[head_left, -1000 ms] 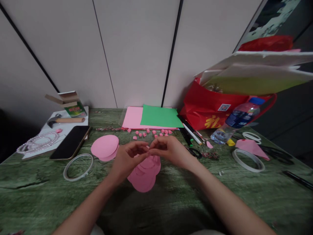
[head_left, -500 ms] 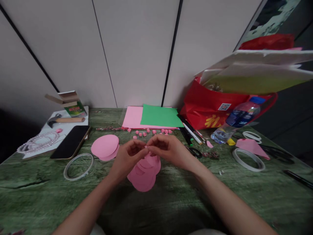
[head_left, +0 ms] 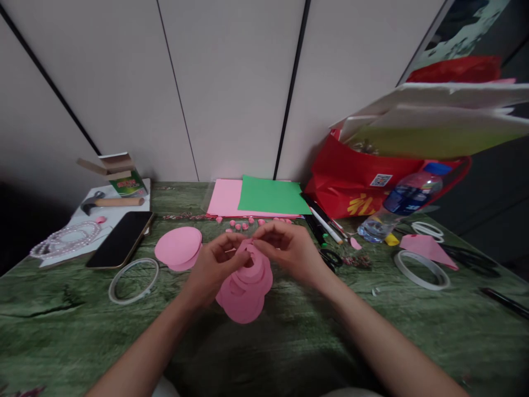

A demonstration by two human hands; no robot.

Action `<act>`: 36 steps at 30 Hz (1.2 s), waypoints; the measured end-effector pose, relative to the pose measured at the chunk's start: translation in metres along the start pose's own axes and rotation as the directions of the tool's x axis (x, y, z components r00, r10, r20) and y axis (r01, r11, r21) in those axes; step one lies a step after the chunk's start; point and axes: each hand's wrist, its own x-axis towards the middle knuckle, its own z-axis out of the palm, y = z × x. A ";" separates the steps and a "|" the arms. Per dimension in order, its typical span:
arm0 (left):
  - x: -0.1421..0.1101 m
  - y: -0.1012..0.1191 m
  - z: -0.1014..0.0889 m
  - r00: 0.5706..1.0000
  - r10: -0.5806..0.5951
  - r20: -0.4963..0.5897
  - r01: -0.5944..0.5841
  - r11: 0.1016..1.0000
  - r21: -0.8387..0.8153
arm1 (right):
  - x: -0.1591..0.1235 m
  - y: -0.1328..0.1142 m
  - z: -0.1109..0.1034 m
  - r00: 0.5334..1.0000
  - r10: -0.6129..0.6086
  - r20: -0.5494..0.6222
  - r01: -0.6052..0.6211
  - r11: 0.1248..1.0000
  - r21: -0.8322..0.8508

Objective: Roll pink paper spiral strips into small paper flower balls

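1. Head view: left hand [head_left: 215,263] and right hand [head_left: 289,249] met just above the stack of pink paper circles [head_left: 244,286], fingertips pinching a curled pink paper strip [head_left: 249,257] between them. Both hands were closed on it.
2. Change: a second earlier the fingertips met on something too small to see; now a clear pink loop showed between them, sitting on top of the stack. Hands had shifted slightly up and back, away from the person. Judged: the strip was being rolled or shaped, partway through.
3. Stack lay flat on the green table [head_left: 82,331], touching the strip from below.
4. Left of the stack: separate pink discs [head_left: 178,248], a tape ring [head_left: 133,280], and a phone [head_left: 120,238] further left.
5. Behind the stack: small pink rolled pieces [head_left: 248,224], then pink and green sheets [head_left: 273,196].
6. Right of the stack: scissors [head_left: 330,257], pens [head_left: 324,225], water bottle [head_left: 399,207], red bag [head_left: 351,182], another tape ring [head_left: 420,270].
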 end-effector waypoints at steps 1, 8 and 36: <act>0.000 0.000 0.000 1.000 -0.004 0.006 0.004 1.000 -0.015 | 0.000 0.000 0.001 1.000 0.004 -0.014 -0.004 1.000 0.026; 0.000 -0.001 0.000 0.999 0.008 0.043 -0.005 0.997 -0.076 | -0.001 -0.004 0.001 0.999 0.007 -0.050 0.000 0.991 0.130; 0.000 0.004 -0.001 0.993 -0.024 0.113 0.038 0.991 -0.126 | -0.001 -0.006 -0.001 0.995 -0.050 -0.088 0.053 0.998 0.029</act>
